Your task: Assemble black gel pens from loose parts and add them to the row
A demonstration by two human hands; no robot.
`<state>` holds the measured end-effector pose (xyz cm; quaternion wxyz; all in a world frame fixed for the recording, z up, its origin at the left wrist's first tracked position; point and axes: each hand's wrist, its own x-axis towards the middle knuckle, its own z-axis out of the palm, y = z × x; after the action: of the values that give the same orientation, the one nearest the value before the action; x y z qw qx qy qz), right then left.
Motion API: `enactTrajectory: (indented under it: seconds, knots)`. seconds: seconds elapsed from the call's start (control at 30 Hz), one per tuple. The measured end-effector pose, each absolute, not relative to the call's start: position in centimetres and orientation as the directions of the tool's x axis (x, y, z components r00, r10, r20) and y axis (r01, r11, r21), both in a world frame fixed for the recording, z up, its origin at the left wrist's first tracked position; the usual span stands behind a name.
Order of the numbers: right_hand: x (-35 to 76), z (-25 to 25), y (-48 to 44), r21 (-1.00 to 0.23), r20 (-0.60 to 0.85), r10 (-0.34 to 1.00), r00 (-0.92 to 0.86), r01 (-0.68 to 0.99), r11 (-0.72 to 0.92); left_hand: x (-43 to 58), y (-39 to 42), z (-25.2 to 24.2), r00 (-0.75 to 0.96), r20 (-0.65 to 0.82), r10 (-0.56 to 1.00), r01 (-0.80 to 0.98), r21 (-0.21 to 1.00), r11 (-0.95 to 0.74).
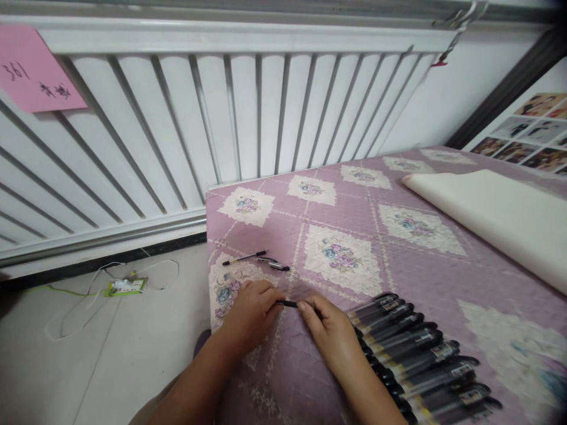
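Between my two hands, a short black length of a pen (290,304) shows. My left hand (256,304) is closed on its left end, and my right hand (326,324) pinches its right end between thumb and fingers. Both ends of the pen are hidden in my fingers. Just beyond my left hand lie a thin pen refill (245,258), dark at both ends, and a clear and black pen cap (273,264) with a clip. Several capped black pens (420,348) lie side by side in a row at my right forearm, which partly covers them.
A purple flowered bedspread (305,369) lies under everything. A rolled cream sheet (491,212) rests at the right. The white radiator (239,118) stands behind the bed. On the floor at left is a power strip (128,287) with loose cables. A pink note (38,71) hangs at upper left.
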<state>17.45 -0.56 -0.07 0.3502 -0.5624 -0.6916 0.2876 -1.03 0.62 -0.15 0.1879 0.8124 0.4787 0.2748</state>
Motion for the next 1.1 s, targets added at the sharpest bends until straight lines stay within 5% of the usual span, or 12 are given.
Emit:
enactTrajectory:
  seconds: [1.1]
  knots:
    - [17.61, 0.52, -0.58, -0.838, 0.172, 0.985, 0.001, 0.526, 0.146, -1.17, 0.76, -0.46, 0.345, 0.271, 0.899, 0.712, 0.548, -0.439]
